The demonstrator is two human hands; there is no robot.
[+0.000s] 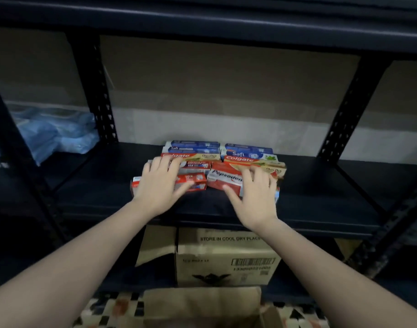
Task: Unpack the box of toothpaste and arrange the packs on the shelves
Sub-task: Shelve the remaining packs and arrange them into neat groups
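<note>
Toothpaste packs (217, 159) lie in two stacks on a dark shelf (321, 204). Left hand (159, 185) and right hand (254, 197) rest flat, fingers spread, on the near packs. Cardboard box (226, 261) sits below.

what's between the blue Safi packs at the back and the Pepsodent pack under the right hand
Colgate packs lie between the Safi packs and the Pepsodent pack, seen in the head view.

Glossy printed cardboard toothpaste packs (226, 162) lie on a matt dark metal shelf (321, 204).
</note>
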